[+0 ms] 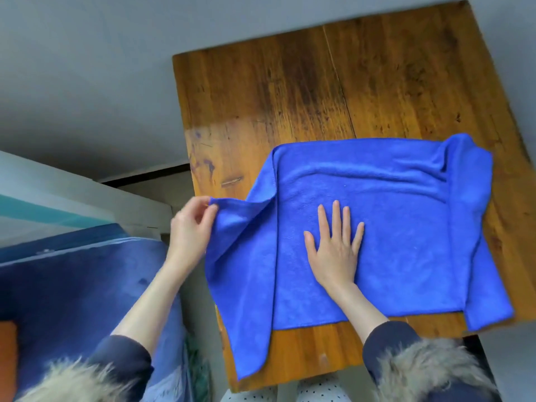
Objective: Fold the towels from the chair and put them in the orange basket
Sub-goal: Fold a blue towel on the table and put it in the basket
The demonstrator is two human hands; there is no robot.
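So we've got the towel (pixel 377 227) spread on the table (pixel 290 97), and our right hand (pixel 333 250) is lying flat on the middle of it, fingers straight and a bit spread, just pressing, not gripping anything. Our left hand (pixel 188 227) is off past the table's edge, pinching the towel's corner between thumb and fingertips, with that side flap lifted and hanging down below the hand. On the far side from the right hand, the other edge is already flipped over onto the towel, though kinda bunched near the top corner.

Looks to us like the next bit is bringing the left flap over toward the pressing hand. Stuff that could go sideways:

- The pinch is only on one corner, so the lower part of the flap could sag and land crooked, or drag off the table's near edge.
- If the right hand eases up while the left pulls, the whole towel probably slides toward the left hand and the done fold shifts.
- That bunched corner beyond the right hand may leave a lumpy bundle.

No basket that we can make out for sure; there's an orange patch (pixel 7 358) low down, left of the left arm, but can't tell what it is.
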